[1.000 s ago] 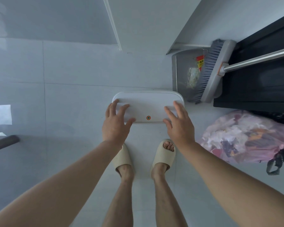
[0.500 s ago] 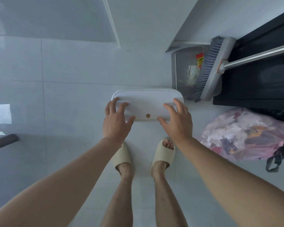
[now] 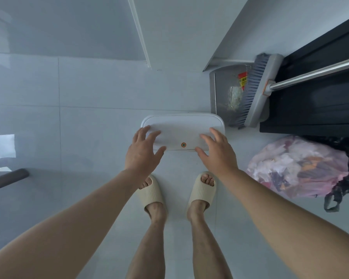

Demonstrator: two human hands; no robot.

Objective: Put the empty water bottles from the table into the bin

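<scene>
A white bin [image 3: 181, 129] with a closed flat lid and a small orange button on its front edge stands on the pale tiled floor, straight below me. My left hand [image 3: 142, 152] hovers over the lid's left end with fingers spread and nothing in it. Over the right end, my right hand [image 3: 218, 152] is also spread and holds nothing. No water bottle or table shows in the head view.
A grey dustpan [image 3: 224, 91] and a broom [image 3: 256, 91] lean by the wall right of the bin. A full pink rubbish bag [image 3: 296, 168] lies at the right beside a black cabinet [image 3: 314, 105]. My feet in cream slippers [image 3: 151, 194] stand just before the bin.
Both hands have stayed over the lid with small shifts; the fingers have lifted slightly and the right hand drew a little toward me.
</scene>
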